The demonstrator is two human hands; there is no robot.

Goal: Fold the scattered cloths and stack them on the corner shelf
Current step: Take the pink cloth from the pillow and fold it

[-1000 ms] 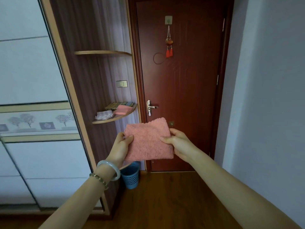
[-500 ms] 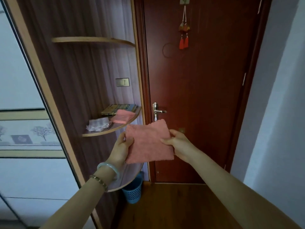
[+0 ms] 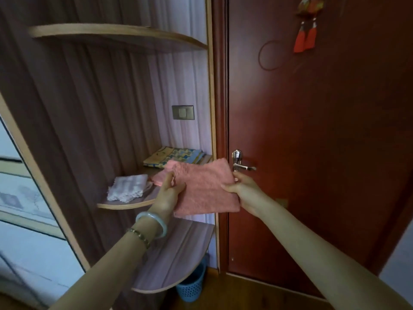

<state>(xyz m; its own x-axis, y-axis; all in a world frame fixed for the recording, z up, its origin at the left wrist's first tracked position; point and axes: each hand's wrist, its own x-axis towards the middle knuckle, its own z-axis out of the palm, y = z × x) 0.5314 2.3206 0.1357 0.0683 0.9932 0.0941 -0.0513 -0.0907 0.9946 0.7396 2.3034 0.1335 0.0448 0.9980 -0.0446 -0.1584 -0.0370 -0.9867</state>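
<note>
A folded pink terry cloth (image 3: 205, 189) was held in the air before the corner shelf (image 3: 125, 205), pinched at each side by the left hand (image 3: 168, 193) and right hand (image 3: 243, 191); the white lace cloth (image 3: 127, 187) at the rim could be knocked off.

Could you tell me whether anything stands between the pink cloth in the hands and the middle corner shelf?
Nothing visible does. The left hand and right hand pinch the pink cloth in open air just before the shelf. A second pink cloth, a white lace cloth and a patterned cloth lie on it.
</note>
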